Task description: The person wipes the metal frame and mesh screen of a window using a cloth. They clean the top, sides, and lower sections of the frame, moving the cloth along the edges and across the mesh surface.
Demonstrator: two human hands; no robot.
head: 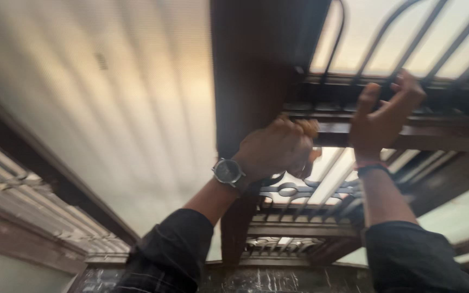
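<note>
Dark sleeves (175, 255) rise from the bottom edge, both arms lifted overhead toward a dark wooden frame (256, 65) with a curved metal grille (386, 38) beside it, so the hands work above the head. Left hand (275, 149), a watch (228, 172) on its wrist, is curled shut against the frame's edge, perhaps on something small, though blur hides what; right hand (381, 116) is spread, fingers (408, 87) apart, touching or just short of the grille bars, seemingly to steady it
</note>
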